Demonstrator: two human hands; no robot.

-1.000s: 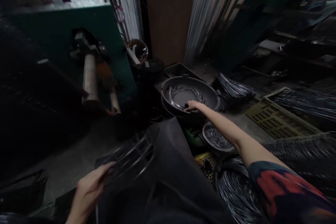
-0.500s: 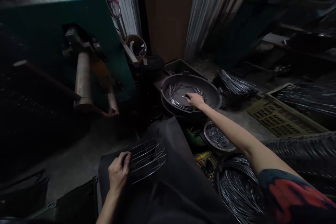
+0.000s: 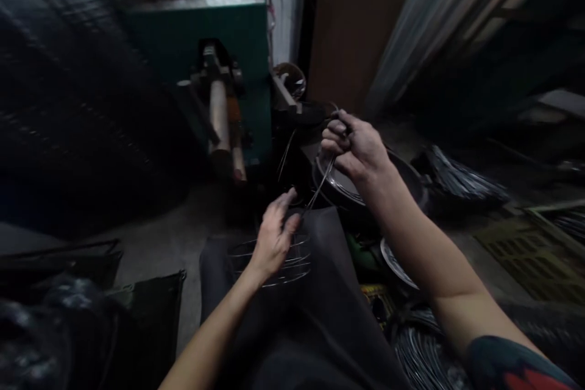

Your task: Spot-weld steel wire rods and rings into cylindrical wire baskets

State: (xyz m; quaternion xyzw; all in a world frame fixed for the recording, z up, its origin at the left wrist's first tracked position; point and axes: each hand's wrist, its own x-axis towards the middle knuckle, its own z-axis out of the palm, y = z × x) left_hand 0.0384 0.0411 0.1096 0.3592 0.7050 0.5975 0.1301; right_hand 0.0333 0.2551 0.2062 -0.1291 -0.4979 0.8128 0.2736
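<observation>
My right hand (image 3: 355, 145) is raised over the near-left rim of a dark round pan (image 3: 414, 180), its fingers closed on a thin bent metal wire (image 3: 324, 180). The wire hangs from the fist down towards my left hand (image 3: 274, 237); whether it touches that hand I cannot tell. My left hand has its fingers stretched out and its thumb apart, just above a wire rack (image 3: 297, 265). The rack, a small grid of curved rods, lies across the dark apron (image 3: 320, 317) on my lap. More bent wires lie in the pan, partly hidden behind my right hand.
A green machine (image 3: 159, 36) with a jutting metal bar (image 3: 219, 109) stands ahead on the left. To the right are a bundle of rods (image 3: 461, 180), a yellowish crate (image 3: 525, 250), a bowl of small metal pieces (image 3: 397, 265) and coiled wire rings (image 3: 425, 344).
My right hand has come up out of the pan towards me with a wire. My left hand has let go of the rack's edge and moved right over it. The view has turned left.
</observation>
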